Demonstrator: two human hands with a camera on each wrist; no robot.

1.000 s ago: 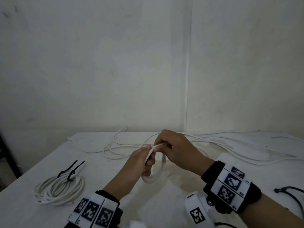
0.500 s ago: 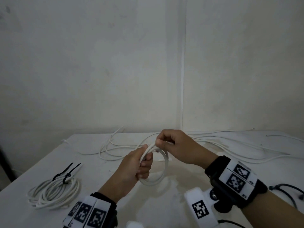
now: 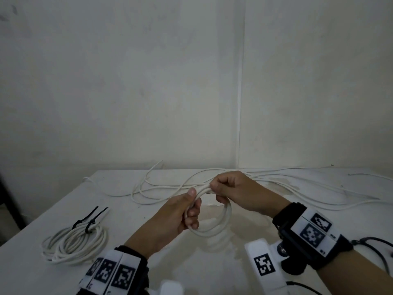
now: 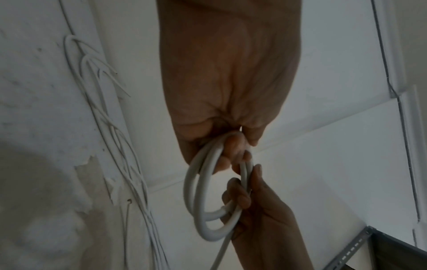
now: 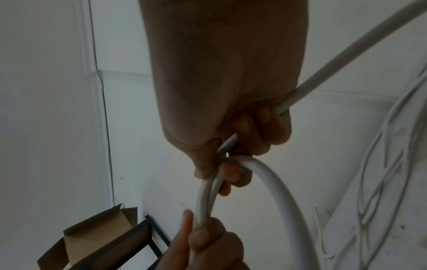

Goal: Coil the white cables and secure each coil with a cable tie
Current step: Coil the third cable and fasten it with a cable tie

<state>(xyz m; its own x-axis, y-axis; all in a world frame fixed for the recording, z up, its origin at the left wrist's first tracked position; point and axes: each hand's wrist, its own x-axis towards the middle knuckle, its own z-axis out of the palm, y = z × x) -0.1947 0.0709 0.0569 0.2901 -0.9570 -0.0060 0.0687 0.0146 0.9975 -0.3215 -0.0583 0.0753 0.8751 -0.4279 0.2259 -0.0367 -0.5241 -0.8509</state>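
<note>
Now, head view: left hand [image 3: 176, 213] fisted round small coil of round white plastic cable [image 3: 214, 226], held above white worktop [image 3: 212, 273]; right hand [image 3: 236, 188] pinches cable at coil top, a little higher and further right than a second ago, a fresh turn now laid on. Loose white cable run [image 3: 308, 194] trails across worktop behind. Finished white coil with black cable ties [image 3: 74, 243] lies left.
Left wrist view: left grip clamped on two turns.
Right wrist view: right grip clamped on feeding strand.
Judgement: coiling early, tie not yet due.
</note>
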